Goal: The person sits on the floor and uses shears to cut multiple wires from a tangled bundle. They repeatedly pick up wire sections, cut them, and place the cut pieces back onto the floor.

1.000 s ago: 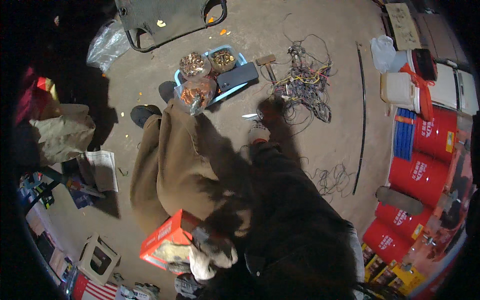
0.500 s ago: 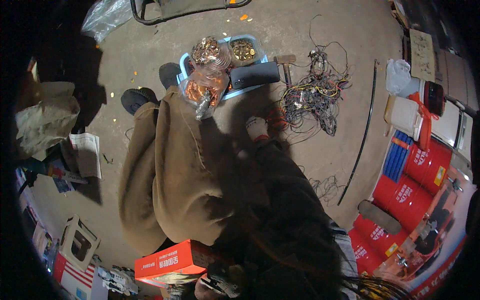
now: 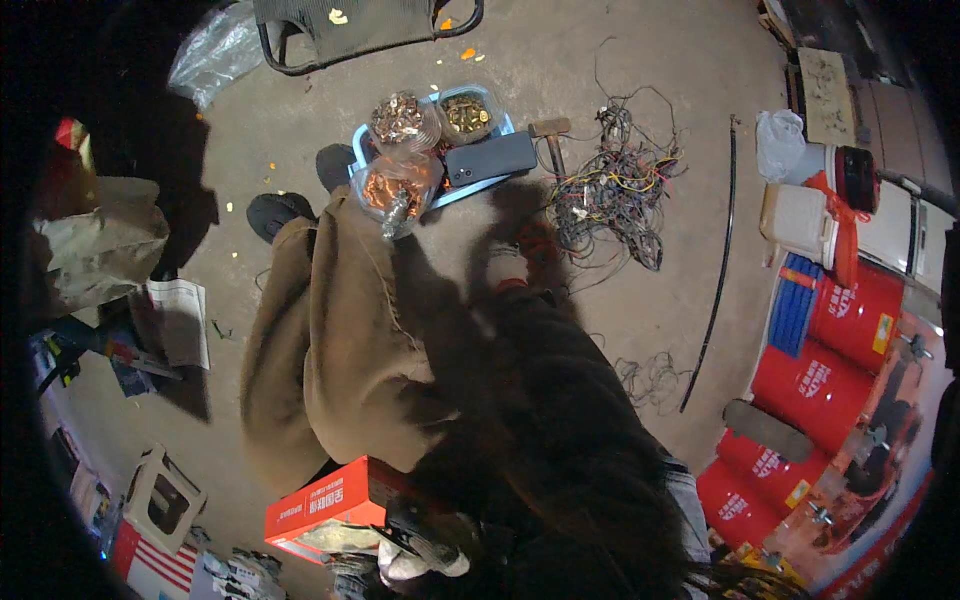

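The bare concrete floor (image 3: 620, 90) fills most of the view, and a row of big red drums (image 3: 840, 350) stands along its right side under white containers (image 3: 800, 215). The person sits over it in brown trousers (image 3: 340, 360) and a dark top, black shoes (image 3: 275, 212) pointing up the picture. Beyond the knees lies a blue tray (image 3: 475, 190) holding clear tubs of coppery scrap (image 3: 400, 118) and a dark phone (image 3: 492, 158); a clear bag of copper bits (image 3: 392, 192) rests against its near edge. Right of the tray sprawls a tangle of coloured wires (image 3: 610, 190), with a hammer (image 3: 550, 135) at its left edge and a long dark rod (image 3: 722, 270) further right. Near the bottom edge an orange cardboard box (image 3: 325, 505) sits by the person's lap — a gloved hand (image 3: 420, 555) is just beside its right end, touching or nearly so, fingers curled around something dark that is too blurred to name. Which hand this is I cannot tell, and the other is hidden — so neither grip can be judged
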`<action>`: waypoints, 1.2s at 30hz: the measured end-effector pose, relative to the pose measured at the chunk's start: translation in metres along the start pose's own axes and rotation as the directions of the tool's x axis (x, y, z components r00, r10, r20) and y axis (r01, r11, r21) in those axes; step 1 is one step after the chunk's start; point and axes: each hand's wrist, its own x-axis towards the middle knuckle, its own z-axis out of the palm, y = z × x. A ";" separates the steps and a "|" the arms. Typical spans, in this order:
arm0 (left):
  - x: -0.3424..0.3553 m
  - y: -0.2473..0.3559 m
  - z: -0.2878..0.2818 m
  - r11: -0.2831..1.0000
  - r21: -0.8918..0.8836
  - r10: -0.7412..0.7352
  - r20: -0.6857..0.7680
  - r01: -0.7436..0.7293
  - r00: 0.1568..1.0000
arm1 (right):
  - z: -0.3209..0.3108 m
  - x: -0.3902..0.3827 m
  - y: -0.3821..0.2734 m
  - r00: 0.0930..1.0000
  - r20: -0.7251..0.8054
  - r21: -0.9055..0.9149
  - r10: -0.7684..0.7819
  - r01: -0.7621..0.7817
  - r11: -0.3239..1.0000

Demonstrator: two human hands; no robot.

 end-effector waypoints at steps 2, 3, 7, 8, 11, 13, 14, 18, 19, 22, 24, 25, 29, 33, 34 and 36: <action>0.004 0.001 0.001 1.000 0.003 0.018 0.013 -0.018 1.000 | -0.001 -0.006 0.012 0.974 0.027 0.079 0.225 -0.227 0.971; 0.004 0.002 0.001 1.000 0.004 0.022 0.018 -0.022 1.000 | -0.002 -0.010 0.019 0.958 0.012 0.041 0.288 -0.288 0.957; 0.005 0.005 0.001 1.000 -0.011 0.019 -0.001 -0.019 1.000 | -0.005 -0.017 0.042 0.914 -0.016 -0.001 0.406 -0.406 0.914; 0.005 0.005 0.001 1.000 -0.017 0.014 -0.010 -0.014 1.000 | -0.003 -0.016 0.045 0.915 -0.024 0.002 0.403 -0.403 0.915; 0.004 0.007 0.000 0.999 -0.038 0.003 -0.042 -0.005 0.999 | 0.012 -0.012 0.044 0.931 -0.033 0.017 0.363 -0.362 0.932; 0.004 0.008 0.001 0.999 -0.045 0.003 -0.057 -0.005 0.998 | 0.027 -0.009 0.037 0.947 -0.038 0.028 0.319 -0.318 0.948; 0.004 0.009 0.002 0.998 -0.056 0.003 -0.063 -0.006 0.998 | 0.035 -0.008 0.033 0.955 -0.044 0.040 0.294 -0.292 0.956; 0.004 0.009 0.005 0.998 -0.064 0.007 -0.072 -0.012 0.997 | 0.052 -0.013 0.014 0.976 -0.093 0.122 0.196 -0.184 0.975; 0.002 0.009 0.006 0.998 -0.060 0.004 -0.068 -0.008 0.998 | 0.051 -0.017 0.010 0.978 -0.117 0.151 0.170 -0.151 0.977; 0.001 0.006 0.006 0.998 -0.054 0.009 -0.057 -0.012 0.998 | 0.039 -0.026 0.006 0.978 -0.158 0.209 0.136 -0.102 0.973; -0.002 0.004 0.007 0.998 -0.054 0.006 -0.048 -0.008 0.999 | 0.030 -0.031 0.012 0.972 -0.118 0.143 0.201 -0.184 0.972; -0.003 0.003 0.007 0.998 -0.055 0.001 -0.044 -0.004 0.999 | 0.029 -0.032 0.016 0.966 -0.090 0.092 0.244 -0.236 0.967; -0.007 0.000 0.010 0.998 -0.059 0.001 -0.023 -0.002 1.000 | 0.048 -0.017 0.037 0.973 -0.042 -0.054 0.225 -0.227 0.972; -0.009 -0.001 0.013 0.997 -0.070 0.019 -0.017 -0.020 1.000 | 0.073 0.007 0.037 0.983 -0.027 -0.015 0.184 -0.184 0.983; -0.009 0.000 0.014 0.997 -0.076 0.028 -0.019 -0.029 0.999 | 0.072 0.007 0.034 0.955 -0.004 0.199 0.298 -0.291 0.936; -0.010 0.000 0.015 0.995 -0.087 0.050 -0.008 -0.050 0.999 | 0.059 0.003 0.019 0.971 0.059 0.203 0.232 -0.239 0.949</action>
